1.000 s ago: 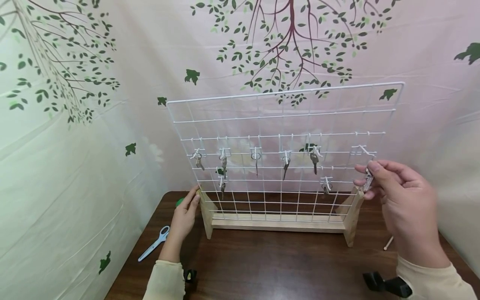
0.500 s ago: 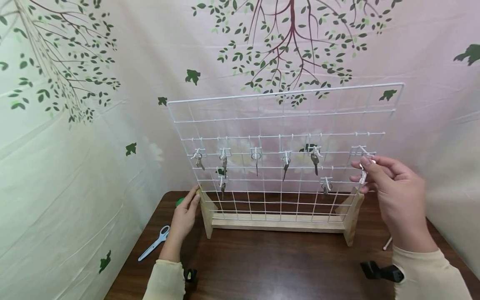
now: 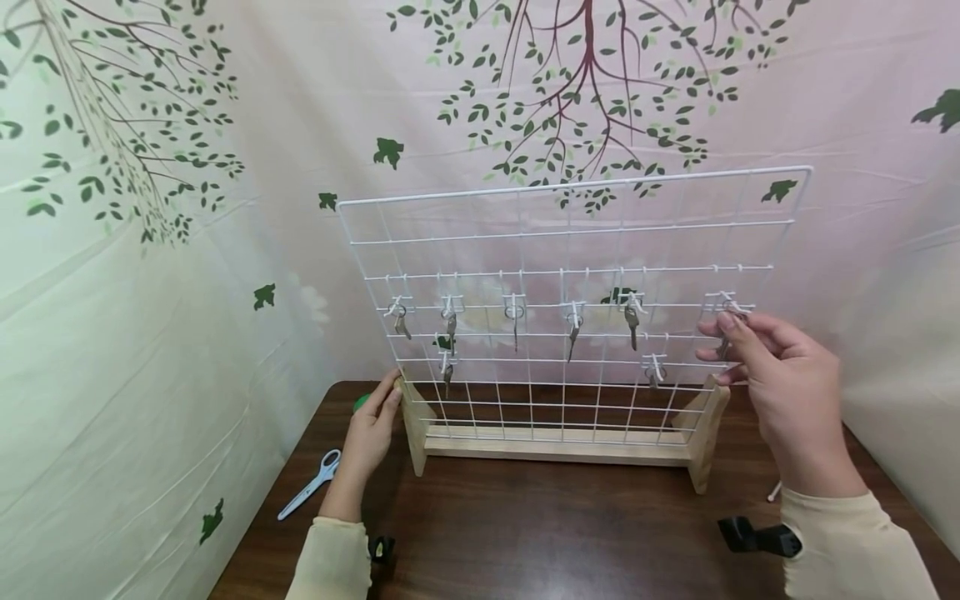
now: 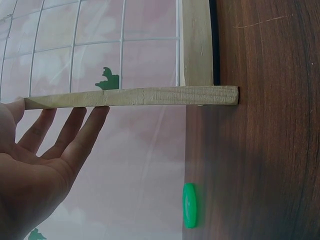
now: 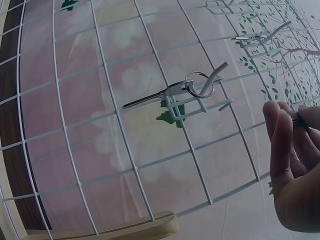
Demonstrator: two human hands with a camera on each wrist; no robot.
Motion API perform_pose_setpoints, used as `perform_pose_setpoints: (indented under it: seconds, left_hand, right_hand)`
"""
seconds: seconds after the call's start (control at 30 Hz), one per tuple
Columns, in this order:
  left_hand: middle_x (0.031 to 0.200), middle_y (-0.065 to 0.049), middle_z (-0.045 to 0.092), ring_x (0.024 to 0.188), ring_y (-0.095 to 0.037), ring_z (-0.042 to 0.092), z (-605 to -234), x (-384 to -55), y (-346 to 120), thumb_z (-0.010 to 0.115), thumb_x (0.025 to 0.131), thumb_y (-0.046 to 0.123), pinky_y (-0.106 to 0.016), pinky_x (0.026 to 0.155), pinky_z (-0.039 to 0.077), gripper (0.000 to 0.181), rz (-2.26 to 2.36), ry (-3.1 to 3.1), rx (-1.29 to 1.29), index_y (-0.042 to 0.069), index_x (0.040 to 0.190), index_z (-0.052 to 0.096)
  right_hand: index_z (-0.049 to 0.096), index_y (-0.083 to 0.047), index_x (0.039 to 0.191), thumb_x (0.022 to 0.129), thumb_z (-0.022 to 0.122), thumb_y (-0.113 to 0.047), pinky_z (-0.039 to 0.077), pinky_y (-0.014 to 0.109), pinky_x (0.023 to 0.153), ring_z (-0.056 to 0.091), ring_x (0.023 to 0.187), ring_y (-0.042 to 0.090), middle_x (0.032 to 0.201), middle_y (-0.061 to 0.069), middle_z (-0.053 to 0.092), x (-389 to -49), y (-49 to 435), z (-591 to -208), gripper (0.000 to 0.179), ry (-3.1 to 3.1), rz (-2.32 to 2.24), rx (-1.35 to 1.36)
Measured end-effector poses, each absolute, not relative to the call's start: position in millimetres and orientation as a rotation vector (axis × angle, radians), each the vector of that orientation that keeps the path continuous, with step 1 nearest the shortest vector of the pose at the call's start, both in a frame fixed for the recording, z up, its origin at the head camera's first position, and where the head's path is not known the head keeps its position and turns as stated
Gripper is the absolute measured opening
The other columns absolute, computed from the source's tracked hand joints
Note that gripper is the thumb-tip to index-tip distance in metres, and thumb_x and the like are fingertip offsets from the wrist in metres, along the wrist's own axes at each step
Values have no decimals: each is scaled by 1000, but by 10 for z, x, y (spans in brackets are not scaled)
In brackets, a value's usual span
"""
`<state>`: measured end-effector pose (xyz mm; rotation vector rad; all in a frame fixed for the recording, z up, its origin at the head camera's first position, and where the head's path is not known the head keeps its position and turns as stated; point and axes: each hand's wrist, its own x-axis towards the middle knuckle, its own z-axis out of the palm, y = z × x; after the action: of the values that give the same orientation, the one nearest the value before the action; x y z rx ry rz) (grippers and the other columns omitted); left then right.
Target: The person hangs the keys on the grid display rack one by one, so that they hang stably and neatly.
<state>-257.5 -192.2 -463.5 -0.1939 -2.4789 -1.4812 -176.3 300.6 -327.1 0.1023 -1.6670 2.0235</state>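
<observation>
A white wire grid rack (image 3: 558, 367) stands upright between wooden side pieces. In the head view, my left hand (image 3: 372, 421) is at its left upright; the left wrist view shows fairly straight fingers (image 4: 82, 135) touching the outer face of that wooden upright (image 4: 145, 96). My right hand (image 3: 783, 375) pinches a small metal key (image 3: 723, 346) just below a white hook (image 3: 722, 302) at the grid's right side. The fingers largely hide the key. Several other hooks carry keys; one key (image 5: 165, 94) with its ring hangs left of my right hand in the right wrist view.
Blue scissors (image 3: 309, 485) lie on the brown table (image 3: 555, 533) to the left. A green round object (image 4: 189, 205) is beside the rack. A thin pale rod (image 3: 775, 492) lies at right. A curtain printed with trees (image 3: 480, 50) hangs behind.
My right hand has moved left with the key, close under the right-hand hook. My left hand has stayed at the upright.
</observation>
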Motion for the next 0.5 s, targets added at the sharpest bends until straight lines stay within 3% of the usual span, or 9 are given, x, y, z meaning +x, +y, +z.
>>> perform_pose_setpoints:
  seconds: [0.27,0.5]
  left_hand:
    - [161,-17,55,145,-42,57,-4633,-2592,-1899,47,115,39,-62,112,54,49,-1463,-2468,-171,28,163,47]
    - [158,-17,58,143,-41,60,-4611,-2644,-1870,49,115,38,-61,113,53,48,-1362,-2487,-202,27,162,49]
  right_hand:
    - [79,-11,123,100,77,-29,59,18,60,79,77,3,98,-15,84,-1746,3053,-3324,30,-1873,1887,-59]
    - [71,-14,137,110,58,-41,61,17,65,78,85,-3,106,-25,80,-1625,3110,-3522,40,-2108,1637,-86]
